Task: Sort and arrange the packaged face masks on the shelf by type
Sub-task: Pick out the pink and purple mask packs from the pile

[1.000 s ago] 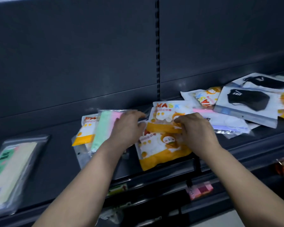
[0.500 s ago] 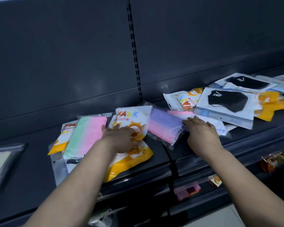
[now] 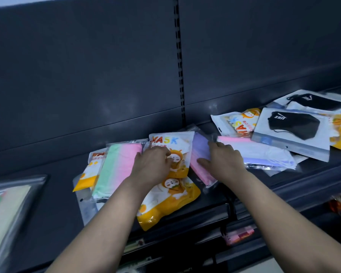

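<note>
While your left hand point(image 3: 152, 164) has its grip curled on the cartoon pack point(image 3: 172, 143) mid shelf point(image 3: 53, 170), your right hand point(image 3: 222, 160) lies on the purple pack point(image 3: 200, 152) just right of it; pinching or flat, can't tell. Pin the cartoon pack and slide the purple pack right onto the pastel pack point(image 3: 264, 152). The bags look slick.

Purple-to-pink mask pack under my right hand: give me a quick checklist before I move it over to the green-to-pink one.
1. Right hand on purple-to-pink mask pack in clear plastic: ok.
2. Pack gripped: not ok, hand only lies on top.
3. Pack clear of orange-and-white cartoon packet: not ok, edges meet.
4. Left hand off that packet: not ok, rests on it.
5. Green-to-pink clear-wrapped pack top free: ok.
</note>
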`<state>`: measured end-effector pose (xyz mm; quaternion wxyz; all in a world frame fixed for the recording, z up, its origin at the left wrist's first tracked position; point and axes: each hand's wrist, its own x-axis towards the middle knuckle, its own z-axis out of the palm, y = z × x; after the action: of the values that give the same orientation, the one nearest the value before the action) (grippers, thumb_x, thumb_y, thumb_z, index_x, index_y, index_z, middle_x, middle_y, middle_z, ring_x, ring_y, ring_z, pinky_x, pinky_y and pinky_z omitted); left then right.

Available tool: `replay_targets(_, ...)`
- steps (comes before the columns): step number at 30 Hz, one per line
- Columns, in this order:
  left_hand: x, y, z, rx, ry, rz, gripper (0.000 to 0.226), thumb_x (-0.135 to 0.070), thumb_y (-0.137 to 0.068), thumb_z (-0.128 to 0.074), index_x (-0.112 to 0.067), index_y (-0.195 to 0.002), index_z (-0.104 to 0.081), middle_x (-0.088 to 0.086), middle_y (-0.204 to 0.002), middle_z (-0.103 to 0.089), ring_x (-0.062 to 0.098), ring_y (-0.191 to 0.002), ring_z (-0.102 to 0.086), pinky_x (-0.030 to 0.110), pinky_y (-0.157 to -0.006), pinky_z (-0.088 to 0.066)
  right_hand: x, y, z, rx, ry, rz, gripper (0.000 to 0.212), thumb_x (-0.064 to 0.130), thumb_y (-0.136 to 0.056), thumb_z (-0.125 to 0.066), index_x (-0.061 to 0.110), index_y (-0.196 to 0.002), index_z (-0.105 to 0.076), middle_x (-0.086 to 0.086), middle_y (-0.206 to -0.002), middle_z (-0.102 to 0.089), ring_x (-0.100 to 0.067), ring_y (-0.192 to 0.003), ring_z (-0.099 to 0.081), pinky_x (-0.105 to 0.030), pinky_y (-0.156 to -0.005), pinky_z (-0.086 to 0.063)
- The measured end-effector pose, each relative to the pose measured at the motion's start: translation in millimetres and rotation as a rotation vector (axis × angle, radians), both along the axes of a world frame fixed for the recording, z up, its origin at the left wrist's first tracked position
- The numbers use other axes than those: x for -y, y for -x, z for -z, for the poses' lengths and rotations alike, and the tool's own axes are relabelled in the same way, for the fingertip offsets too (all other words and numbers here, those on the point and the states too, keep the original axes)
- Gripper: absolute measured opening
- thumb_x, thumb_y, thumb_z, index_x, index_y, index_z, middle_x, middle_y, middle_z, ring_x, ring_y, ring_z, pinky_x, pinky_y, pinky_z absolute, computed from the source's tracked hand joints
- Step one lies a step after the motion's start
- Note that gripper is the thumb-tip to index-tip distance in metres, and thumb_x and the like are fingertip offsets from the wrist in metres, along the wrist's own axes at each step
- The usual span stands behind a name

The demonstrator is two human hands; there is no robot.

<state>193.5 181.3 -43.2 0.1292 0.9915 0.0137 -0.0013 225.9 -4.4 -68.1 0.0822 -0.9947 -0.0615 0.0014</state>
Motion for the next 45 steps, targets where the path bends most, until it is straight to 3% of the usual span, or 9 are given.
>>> replay_targets(5, -15.5, -0.5, 1.5, 0.016, 0.033, 0.010, 0.032, -0.027, -0.098, -0.047, -0.023, -0.129, -0.059, 0.001, -0.136, -0.057, 0.023, -0.123, -0.051, 0.048, -0.105, -0.040, 3.0, -19.9, -10.3, -0.136, -0.069, 0.121, 0.092, 0.052, -0.066, -0.078, 0.006, -0.132, -0.033, -0.015, -0.122, -0.054, -0.034, -0.114, -0.049, -0.036, -0.083, -0.043)
replay_targets(8, -13.7, -4.6, 0.3, 0.014, 0.023, 0.021, 0.032, -0.028, -0.098, -0.049, -0.025, -0.129, -0.058, 0.001, -0.136, -0.057, 0.023, -0.124, -0.051, 0.048, -0.106, -0.039, 18.8, -21.9, -17.9, -0.178, 0.050, 0.219, 0.098, 0.061, -0.062, -0.076, 0.008, -0.134, -0.035, -0.015, -0.132, -0.047, -0.034, -0.124, -0.041, -0.040, -0.094, -0.041)
replay_targets(14, 3.4, -13.8, -2.2, -0.006, -0.022, 0.070, 0.032, -0.030, -0.096, -0.050, -0.026, -0.127, -0.059, 0.000, -0.132, -0.059, 0.022, -0.118, -0.055, 0.044, -0.103, -0.043, 39.6, -15.7, -28.3, -0.266, -0.004, 0.253, 0.078, 0.058, -0.062, -0.079, 0.015, -0.119, -0.049, -0.004, -0.121, -0.058, -0.025, -0.113, -0.055, -0.034, -0.090, -0.045)
replay_targets(20, 8.5, -18.6, -1.3, -0.012, -0.032, 0.073, 0.028, -0.031, -0.096, -0.047, -0.030, -0.120, -0.062, -0.002, -0.126, -0.062, 0.020, -0.113, -0.057, 0.046, -0.104, -0.041, 52.5, -9.7, -23.9, -0.042, -0.487, 0.393, 0.043, 0.042, -0.092, -0.051, 0.008, -0.118, -0.047, -0.016, -0.125, -0.056, -0.034, -0.113, -0.053, -0.036, -0.081, -0.039)
replay_targets(26, 0.3, -8.5, -4.8, 0.018, 0.002, -0.031, 0.036, -0.028, -0.097, -0.048, -0.022, -0.133, -0.054, 0.004, -0.136, -0.056, 0.024, -0.120, -0.054, 0.039, -0.102, -0.043, 50.7, -6.6, -42.5, 0.130, -0.798, 0.262, 0.031, 0.022, -0.083, -0.052, 0.022, -0.114, -0.045, -0.003, -0.100, -0.063, -0.028, -0.093, -0.056, -0.034, -0.074, -0.039)
replay_targets(31, -47.3, 10.7, -7.0, 0.084, -0.056, -0.381, 0.044, -0.032, -0.093, -0.050, -0.010, -0.132, -0.051, 0.015, -0.136, -0.052, 0.036, -0.125, -0.046, 0.039, -0.103, -0.039, 25.1, -10.6, -38.4, -0.213, -1.301, 0.066, 0.026, 0.003, -0.081, -0.062, 0.018, -0.100, -0.052, -0.012, -0.100, -0.067, -0.024, -0.076, -0.066, -0.044, -0.078, -0.054)
replay_targets(34, -70.8, 24.7, -7.9, -0.049, -0.047, -0.573, 0.066, -0.047, -0.089, -0.057, -0.007, -0.138, -0.039, 0.015, -0.143, -0.044, 0.038, -0.131, -0.039, 0.042, -0.105, -0.037, 5.9, -11.4, -16.7, -0.325, -1.239, -0.018, 0.025, 0.006, -0.084, -0.063, 0.015, -0.104, -0.051, -0.010, -0.106, -0.066, -0.025, -0.087, -0.067, -0.046, -0.085, -0.054)
replay_targets(39, -75.0, 35.9, 0.3, -0.089, -0.002, -0.700, 0.094, -0.061, -0.076, -0.068, -0.007, -0.143, -0.029, 0.012, -0.144, -0.044, 0.036, -0.131, -0.042, 0.040, -0.101, -0.039, -6.3, -10.8, -5.3, -0.230, -0.671, -0.102, 0.035, 0.024, -0.085, -0.062, 0.015, -0.113, -0.044, -0.005, -0.102, -0.061, -0.025, -0.088, -0.060, -0.038, -0.076, -0.049)
replay_targets(45, -80.5, 40.3, -5.3, -0.016, 0.332, -0.754, 0.060, -0.050, -0.063, -0.084, -0.015, -0.105, -0.060, 0.005, -0.104, -0.069, 0.026, -0.095, -0.065, 0.030, -0.073, -0.049, -21.1, 2.0, -14.7, -0.253, -0.958, -0.172, 0.036, 0.019, -0.087, -0.061, 0.023, -0.118, -0.043, 0.002, -0.110, -0.060, -0.016, -0.087, -0.063, -0.037, -0.075, -0.053)
